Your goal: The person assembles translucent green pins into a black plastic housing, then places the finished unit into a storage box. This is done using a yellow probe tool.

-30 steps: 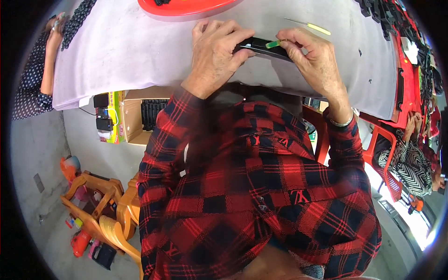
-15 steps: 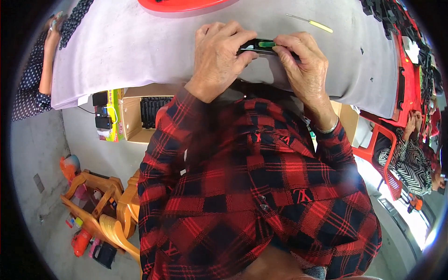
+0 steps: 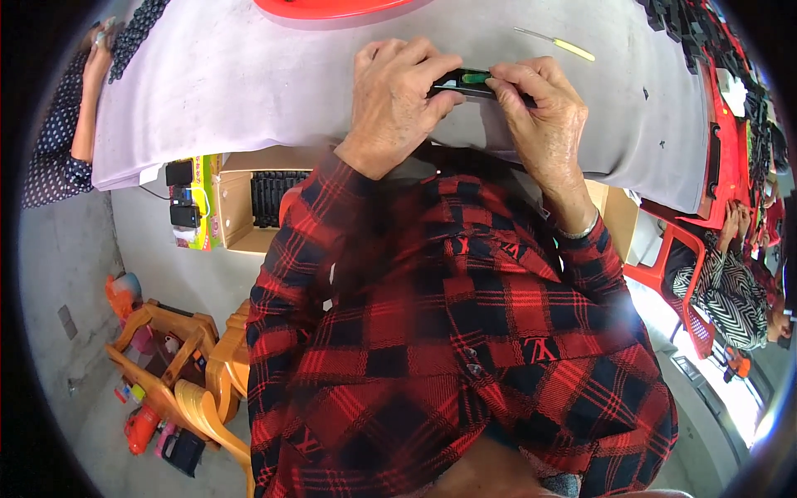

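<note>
Black strip [image 3: 475,90], one, is clamped by left hand [image 3: 398,100], right hand [image 3: 545,108] pinching green piece [image 3: 475,79].

Both bare hands work on a narrow black part over a cloth-covered table.
The left hand [image 3: 398,104] pinches one end of the black part [image 3: 465,91] between thumb and fingers; the right hand [image 3: 544,108] grips near the other, its fingertips at a small green piece [image 3: 476,79] lying along it. Beyond, on the pale tablecloth [image 3: 241,91], sit a yellow-handled tool [image 3: 574,50] with a thin metal shaft and a red tray [image 3: 332,14].
</note>
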`<action>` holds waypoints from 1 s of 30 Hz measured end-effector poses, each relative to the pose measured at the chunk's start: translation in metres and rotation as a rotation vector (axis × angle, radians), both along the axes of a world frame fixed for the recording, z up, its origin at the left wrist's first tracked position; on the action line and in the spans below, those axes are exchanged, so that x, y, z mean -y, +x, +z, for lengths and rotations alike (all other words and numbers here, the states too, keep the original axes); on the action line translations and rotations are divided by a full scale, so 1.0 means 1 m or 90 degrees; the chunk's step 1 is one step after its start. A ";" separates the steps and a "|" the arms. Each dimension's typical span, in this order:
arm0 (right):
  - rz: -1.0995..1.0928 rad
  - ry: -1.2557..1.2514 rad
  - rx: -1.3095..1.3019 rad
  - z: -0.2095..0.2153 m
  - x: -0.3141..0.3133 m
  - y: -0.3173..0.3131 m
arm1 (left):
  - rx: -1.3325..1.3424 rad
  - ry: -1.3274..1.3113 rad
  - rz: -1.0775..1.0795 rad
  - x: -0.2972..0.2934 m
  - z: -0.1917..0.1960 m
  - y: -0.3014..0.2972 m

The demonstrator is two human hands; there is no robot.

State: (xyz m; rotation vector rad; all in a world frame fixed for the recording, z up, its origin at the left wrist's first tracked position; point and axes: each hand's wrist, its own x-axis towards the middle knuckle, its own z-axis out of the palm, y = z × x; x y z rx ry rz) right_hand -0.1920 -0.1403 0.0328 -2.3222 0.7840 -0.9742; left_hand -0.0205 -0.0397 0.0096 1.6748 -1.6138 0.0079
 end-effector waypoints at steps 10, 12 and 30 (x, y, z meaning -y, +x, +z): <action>0.018 -0.078 -0.072 0.004 0.001 0.003 | -0.018 -0.007 0.006 0.004 -0.005 0.002; 0.017 -0.101 -0.079 0.004 0.001 0.002 | -0.016 -0.008 0.004 0.003 -0.003 0.001; 0.010 -0.282 -0.257 0.004 -0.037 -0.010 | 0.018 -0.028 0.010 0.002 -0.002 0.000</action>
